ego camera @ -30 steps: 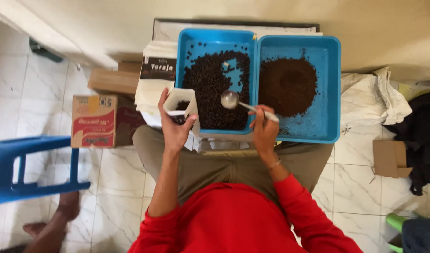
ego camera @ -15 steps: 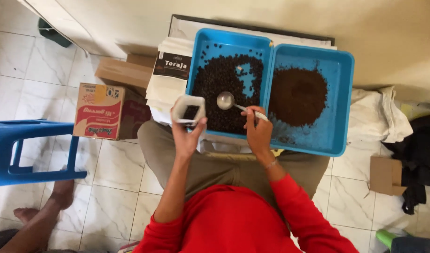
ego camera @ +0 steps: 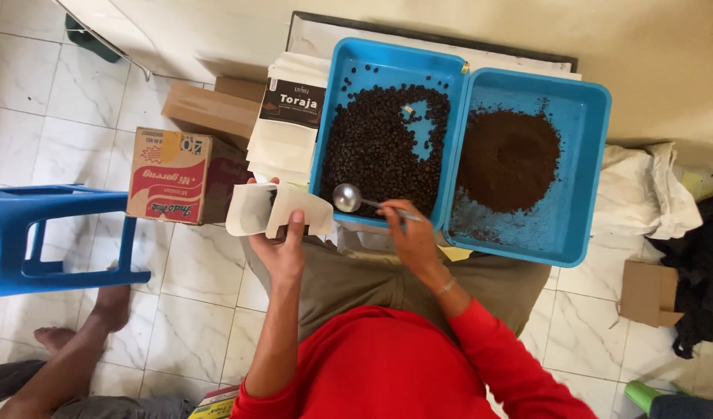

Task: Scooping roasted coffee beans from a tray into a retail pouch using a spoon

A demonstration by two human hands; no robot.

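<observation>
Seen from above, a seated person in a red long-sleeved top and khaki trousers works over two blue plastic trays resting side by side near a wall; what carries the trays is hidden beneath them. The left hand [ego camera: 279, 252] is closed around a white paper pouch [ego camera: 275, 211], thumb pressed on its front; the pouch lies tilted toward the left, just off the near left corner of the left tray [ego camera: 337, 70], and its mouth and contents cannot be made out. The right hand [ego camera: 407, 233] grips the handle of a metal scoop [ego camera: 347, 197], whose round bowl sits over the near edge of the left tray, beside the pouch; whether the bowl holds anything is hard to tell. The left tray holds a heap of dark roasted coffee beans [ego camera: 379, 147], with bare blue showing through in one patch. The right tray [ego camera: 593, 155] touches it and holds a mound of brown ground coffee [ego camera: 508, 159]. To the left of the trays lies a stack of white pouches [ego camera: 282, 143], the top one bearing a black label. Farther left on the tiled floor stand a red and yellow cardboard box [ego camera: 166, 186] and a blue plastic stool [ego camera: 53, 237], cut off by the frame. Another person's bare foot [ego camera: 112, 306] shows at lower left. Crumpled white cloth [ego camera: 643, 194] lies to the right.
</observation>
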